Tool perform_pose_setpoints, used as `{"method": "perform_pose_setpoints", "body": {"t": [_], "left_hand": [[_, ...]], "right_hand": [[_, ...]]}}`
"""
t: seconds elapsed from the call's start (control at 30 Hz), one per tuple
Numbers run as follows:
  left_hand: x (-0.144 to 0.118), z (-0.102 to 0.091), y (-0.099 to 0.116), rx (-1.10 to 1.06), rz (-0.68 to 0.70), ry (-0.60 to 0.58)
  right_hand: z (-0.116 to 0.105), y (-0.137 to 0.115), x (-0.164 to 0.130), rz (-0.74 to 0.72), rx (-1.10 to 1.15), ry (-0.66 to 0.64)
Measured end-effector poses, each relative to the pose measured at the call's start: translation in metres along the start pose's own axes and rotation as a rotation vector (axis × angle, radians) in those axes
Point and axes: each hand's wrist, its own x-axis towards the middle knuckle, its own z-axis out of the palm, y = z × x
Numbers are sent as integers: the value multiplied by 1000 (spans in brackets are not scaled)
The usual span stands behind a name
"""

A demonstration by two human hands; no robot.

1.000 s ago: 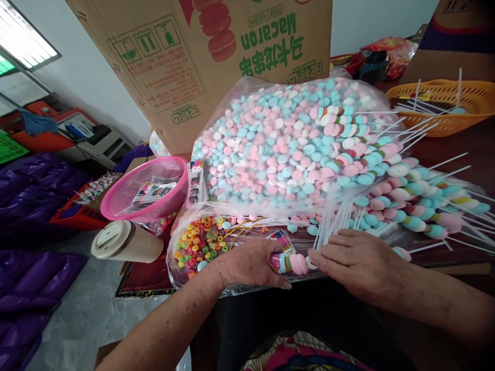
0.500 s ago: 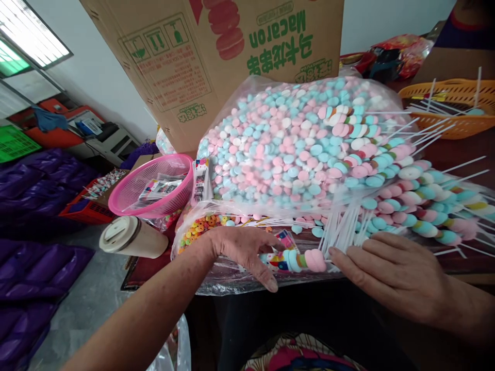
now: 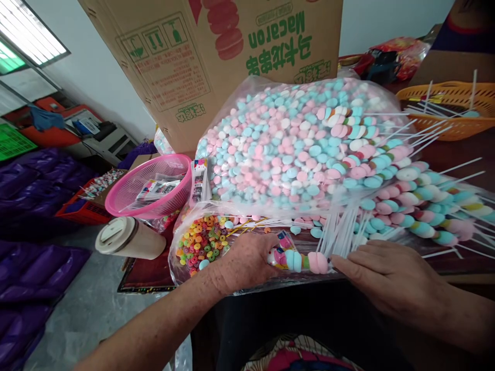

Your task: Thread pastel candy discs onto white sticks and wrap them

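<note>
A skewer of marshmallows (image 3: pixel 317 263), pink at the right and light blue further left, lies level between my two hands. My right hand (image 3: pixel 394 278) pinches its right end, where the stick is mostly hidden by the fingers. Around the left end of the skewer is a colourful printed plastic wrapper (image 3: pixel 284 258), and my left hand (image 3: pixel 249 263) is closed on it; the fingertips are partly hidden. Just behind the skewer lies a bundle of white sticks (image 3: pixel 338 229). Ring-shaped fruit candies (image 3: pixel 203 239) in a clear bag lie left of my left hand.
A large clear bag of pastel marshmallows (image 3: pixel 270 149) fills the middle, with finished skewers (image 3: pixel 417 196) piled at its right. Behind stands a cardboard box (image 3: pixel 162 82). A pink basket (image 3: pixel 110 198) holds printed wrappers, near a lidded cup (image 3: pixel 150 242). An orange basket (image 3: pixel 464 126) holds sticks.
My left hand has closed from a spread posture onto the wrapper around the skewer's left end, its thumb drawn in. My right hand keeps its pinch at the stick end.
</note>
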Motion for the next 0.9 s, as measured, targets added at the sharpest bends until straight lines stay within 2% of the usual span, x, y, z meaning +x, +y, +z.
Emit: {"method": "perform_pose_setpoints", "body": {"t": [0.1, 0.23, 0.43, 0.5, 0.63, 0.83, 0.9], "left_hand": [[0, 2, 0, 47, -7, 55], [1, -1, 0, 11, -70, 39], [0, -6, 1, 27, -108, -115], [0, -5, 0, 48, -73, -158], [2, -2, -2, 30, 60, -172], [9, 0, 9, -74, 67, -241], [13, 2, 14, -100, 75, -262]], "right_hand": [[0, 0, 2, 20, 24, -1], [-8, -5, 7, -57, -88, -10], [-15, -19, 10, -61, -81, -74], [-14, -20, 10, -31, -84, -66], [-11, -13, 9, -38, -68, -31], [-7, -6, 15, 19, 46, -39], [-4, -6, 19, 31, 98, -81]]}}
